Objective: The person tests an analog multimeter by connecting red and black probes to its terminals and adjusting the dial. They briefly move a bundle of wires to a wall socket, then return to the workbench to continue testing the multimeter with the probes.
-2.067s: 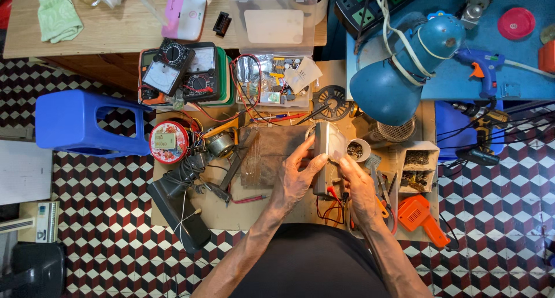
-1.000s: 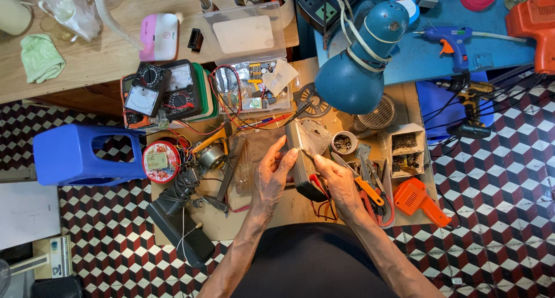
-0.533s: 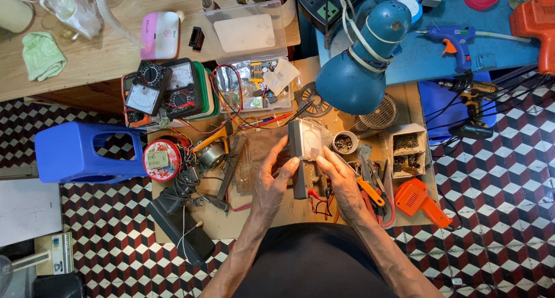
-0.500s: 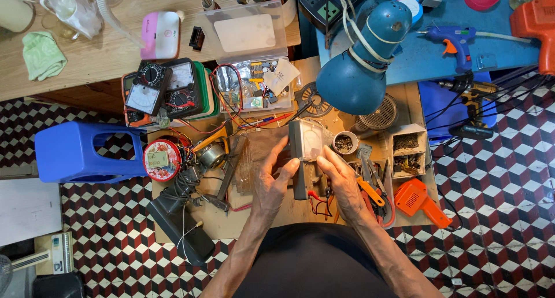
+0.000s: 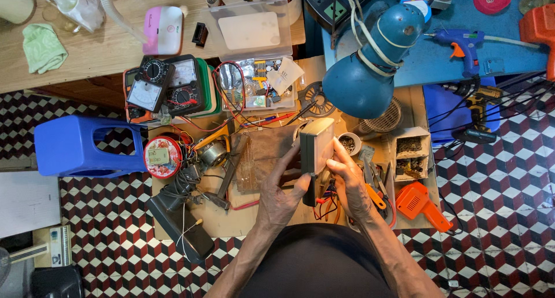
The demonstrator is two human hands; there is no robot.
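I hold a small grey box-shaped device (image 5: 317, 145) upright over a cluttered low workboard (image 5: 219, 217). My left hand (image 5: 282, 191) grips its left side and lower edge. My right hand (image 5: 350, 179) wraps its right side, fingers on the edge. A dark part hangs below the device between my palms, above red and black wires (image 5: 325, 204). A brown worn pad (image 5: 260, 156) lies just left of the device.
A blue desk lamp (image 5: 370, 72) hangs over the far side. Multimeters (image 5: 165, 87) and a clear parts box (image 5: 254, 84) sit beyond. A red round tin (image 5: 162, 156), blue plastic stool (image 5: 81, 147), orange tool (image 5: 419, 202) and blue glue gun (image 5: 462, 43) surround the board.
The grey device has stayed between both hands and was turned a little, from its broad face towards a more upright, edge-on pose. The view shifted slightly; the hands remain over the same spot.
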